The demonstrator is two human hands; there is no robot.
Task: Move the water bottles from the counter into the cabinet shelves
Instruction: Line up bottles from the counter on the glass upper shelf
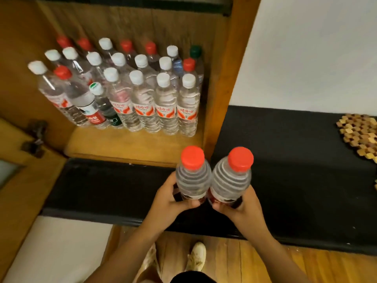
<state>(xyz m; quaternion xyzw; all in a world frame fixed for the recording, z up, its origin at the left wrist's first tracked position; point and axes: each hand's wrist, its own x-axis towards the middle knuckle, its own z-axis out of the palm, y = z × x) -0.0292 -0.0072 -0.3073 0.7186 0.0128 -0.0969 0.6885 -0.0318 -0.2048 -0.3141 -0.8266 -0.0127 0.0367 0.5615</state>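
I hold two clear, red-capped water bottles upright and side by side above the black counter (285,160). My left hand (171,201) grips the lower part of the left bottle (192,176). My right hand (240,207) grips the lower part of the right bottle (232,178). The two bottles touch each other. Beyond them, the wooden cabinet shelf (122,146) carries several rows of water bottles (142,92) with white, red and green caps. A strip of bare shelf lies in front of those rows.
The cabinet's right wooden side wall (222,99) stands just behind the held bottles. An open cabinet door with a dark hinge (34,137) is at the left. A wooden mosaic trivet (359,135) lies on the counter at far right. My feet stand on wooden floor below.
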